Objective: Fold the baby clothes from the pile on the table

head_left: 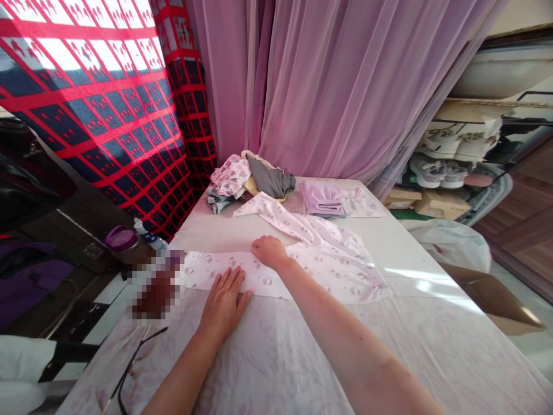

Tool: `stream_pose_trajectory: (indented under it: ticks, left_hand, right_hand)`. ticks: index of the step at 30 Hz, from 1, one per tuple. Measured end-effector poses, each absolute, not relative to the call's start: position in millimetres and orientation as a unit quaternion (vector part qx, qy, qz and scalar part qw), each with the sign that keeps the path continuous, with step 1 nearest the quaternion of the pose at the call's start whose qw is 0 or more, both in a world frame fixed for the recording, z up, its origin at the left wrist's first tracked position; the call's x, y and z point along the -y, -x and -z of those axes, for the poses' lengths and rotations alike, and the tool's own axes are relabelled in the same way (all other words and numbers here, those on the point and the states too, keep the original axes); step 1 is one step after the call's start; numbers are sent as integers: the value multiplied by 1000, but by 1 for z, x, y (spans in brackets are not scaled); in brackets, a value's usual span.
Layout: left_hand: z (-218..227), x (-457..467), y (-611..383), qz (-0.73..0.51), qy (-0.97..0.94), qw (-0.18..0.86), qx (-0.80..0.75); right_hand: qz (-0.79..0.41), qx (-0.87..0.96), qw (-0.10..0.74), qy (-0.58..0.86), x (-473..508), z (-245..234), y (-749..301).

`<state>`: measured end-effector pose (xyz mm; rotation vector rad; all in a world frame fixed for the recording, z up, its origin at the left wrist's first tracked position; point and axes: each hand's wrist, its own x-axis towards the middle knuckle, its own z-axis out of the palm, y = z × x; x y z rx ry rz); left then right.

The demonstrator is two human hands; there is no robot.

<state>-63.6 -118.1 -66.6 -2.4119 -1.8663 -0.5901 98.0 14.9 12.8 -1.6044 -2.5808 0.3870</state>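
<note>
A sheer lilac curtain (337, 80) is hung at the back of the room, and a red and navy checked cloth (86, 109) is hung beside it on the left. White sneakers (436, 167) are seen off to the right, above brown cardboard boxes (440, 204), and what is in the boxes cannot be seen.

A long bench (268, 363) is covered by a pale sheet. Near its middle, a soft white baby garment with small pink prints (332, 276) is laid flat. Its long side is stretched across the bench from left to right, and a narrow sleeve is laid slanting up toward the far end.

The left grip (222, 302) is held open and flat on the near edge of the cloth, with the fingers spread. The right grip (268, 252) is placed on the far edge, so it is nearer the sleeve. Its fingers are bent down, but it cannot be told if cloth is pinched. The two grips are kept apart.

A heap of clothes with a pink-printed cloth (231, 176) and a gray cloth (270, 178) is piled at the far end, and a folded lilac cloth (322, 199) is laid beside it.
</note>
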Motion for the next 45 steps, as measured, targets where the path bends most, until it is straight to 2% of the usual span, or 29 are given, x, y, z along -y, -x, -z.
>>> stream_pose_trajectory:
  ticks: [12,16,23,30,34,45]
  left_hand:
    - [64,119,58,213,778,36,590]
    - [63,120,58,190,782,32,592]
    - [55,122,53,116,772,-2,624]
    - [47,123,51,118,774,4,622]
    - [49,121,54,146,776,0,613]
    - [61,112,73,235,720,26,653]
  right_hand:
    - [-214,850,-66,477,-34,-23,-79]
    - [-241,847,-36,472,-36,-22,-77]
    - [-183,824,66,532,-25,4,-75]
    - [-117,834,224,491,-3,23,-91]
    - [-105,868,189,447,13,27,-108]
    - [-102,867,144,467,49,36,-118]
